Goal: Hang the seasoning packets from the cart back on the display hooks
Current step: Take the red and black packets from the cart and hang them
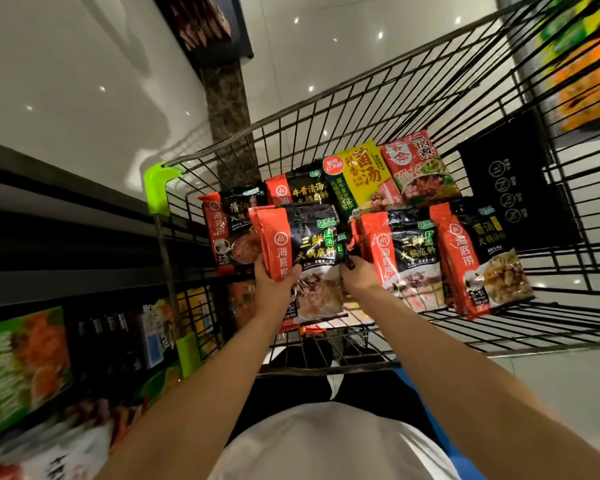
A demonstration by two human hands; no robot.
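Note:
A black wire shopping cart (371,109) holds several seasoning packets, most of them red and black. I hold one red-and-black packet (302,251) above the cart's near end. My left hand (274,282) grips its left edge and my right hand (357,275) grips its right edge. A matching packet (406,258) lies just to the right of it, with another red-and-black one (478,258) further right. A yellow packet (364,174) and a red packet (420,168) lie behind them. No display hooks are clearly visible.
Dark shelf edges (49,209) run along the left side, with blurred colourful packets (21,362) below them. The cart has green plastic corners (158,185). A dark pillar (226,109) stands beyond the cart on a glossy floor. More blurred goods (582,74) sit at top right.

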